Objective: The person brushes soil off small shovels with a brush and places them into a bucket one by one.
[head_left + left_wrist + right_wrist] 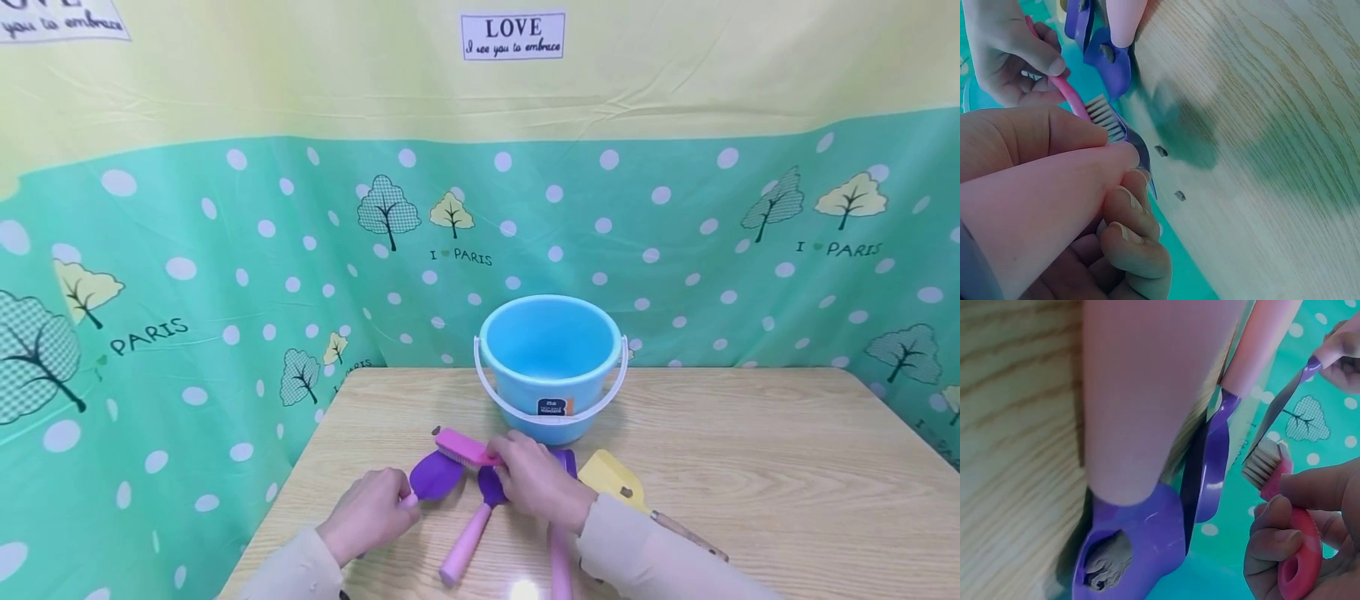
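My left hand (375,510) grips the pink handle of a toy shovel with a purple blade (433,477), tilted above the table's left side. In my right hand (538,482) is a pink brush (459,443), held by its handle. Its bristles (1261,465) rest against the shovel's blade in the right wrist view. Under my right hand lies a second purple tool with a pink handle (467,542). Beside it, partly hidden by my right forearm, lies a third purple tool with a pink handle (561,562). A grey-brown clump (1109,562) sits on one purple tool.
A light blue bucket (551,387) with a white handle stands behind the tools. To the right lies a yellow shovel (609,473) with a dark clump on it. Small dark crumbs (1160,150) dot the wooden table (757,467). A patterned curtain (637,275) hangs behind.
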Tool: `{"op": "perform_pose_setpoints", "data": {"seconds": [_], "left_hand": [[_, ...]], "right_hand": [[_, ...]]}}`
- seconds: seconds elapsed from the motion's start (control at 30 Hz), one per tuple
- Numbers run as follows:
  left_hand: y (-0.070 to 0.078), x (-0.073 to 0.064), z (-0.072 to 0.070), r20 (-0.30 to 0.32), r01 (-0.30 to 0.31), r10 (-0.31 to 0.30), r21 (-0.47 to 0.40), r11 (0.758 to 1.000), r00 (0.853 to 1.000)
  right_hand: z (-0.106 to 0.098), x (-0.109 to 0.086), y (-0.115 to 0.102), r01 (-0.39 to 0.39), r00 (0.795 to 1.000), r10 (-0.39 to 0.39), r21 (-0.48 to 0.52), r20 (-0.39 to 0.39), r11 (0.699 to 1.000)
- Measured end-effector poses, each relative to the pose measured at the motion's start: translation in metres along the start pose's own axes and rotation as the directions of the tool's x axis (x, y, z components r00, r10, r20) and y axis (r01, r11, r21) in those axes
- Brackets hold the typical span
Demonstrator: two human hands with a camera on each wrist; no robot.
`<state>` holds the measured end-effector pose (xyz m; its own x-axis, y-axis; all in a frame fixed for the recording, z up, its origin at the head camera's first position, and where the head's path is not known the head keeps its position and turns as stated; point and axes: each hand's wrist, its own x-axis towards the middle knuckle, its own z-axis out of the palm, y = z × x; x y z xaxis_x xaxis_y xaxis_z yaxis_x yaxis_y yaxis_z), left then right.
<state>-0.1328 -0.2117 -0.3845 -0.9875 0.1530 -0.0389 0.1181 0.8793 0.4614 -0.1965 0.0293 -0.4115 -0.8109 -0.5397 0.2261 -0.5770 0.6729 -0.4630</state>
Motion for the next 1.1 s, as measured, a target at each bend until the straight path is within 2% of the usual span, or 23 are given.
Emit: {"op": "perform_pose_setpoints", "data": {"seconds": [0.37,0.53,0.83,1.1], "left_hand": [[-0.002,-0.001,0.001,-0.015,-0.033,0.033,0.013,0.999,0.999],[-0.001,-0.001,0.000,-0.016,-0.028,0.029,0.015,0.999,0.999],[0.001,-0.001,-0.001,0.002,0.017,-0.017,0.010,1.000,1.000],[0.001,0.001,0.000,0.029,0.034,-0.034,-0.014,0.999,0.999]], "right_hand": [[-0.002,0.000,0.006,-0.075,0.995,0.074,-0.017,-0.060,0.997],[-0.004,-0.001,0.005,-0.078,0.994,0.078,0.013,-0.081,0.997],[-0.006,-0.008,-0.007,0.043,0.999,-0.040,0.086,-0.033,0.995],[-0.003,-0.014,-0.018,0.072,0.997,-0.073,0.112,0.008,0.991]]}}
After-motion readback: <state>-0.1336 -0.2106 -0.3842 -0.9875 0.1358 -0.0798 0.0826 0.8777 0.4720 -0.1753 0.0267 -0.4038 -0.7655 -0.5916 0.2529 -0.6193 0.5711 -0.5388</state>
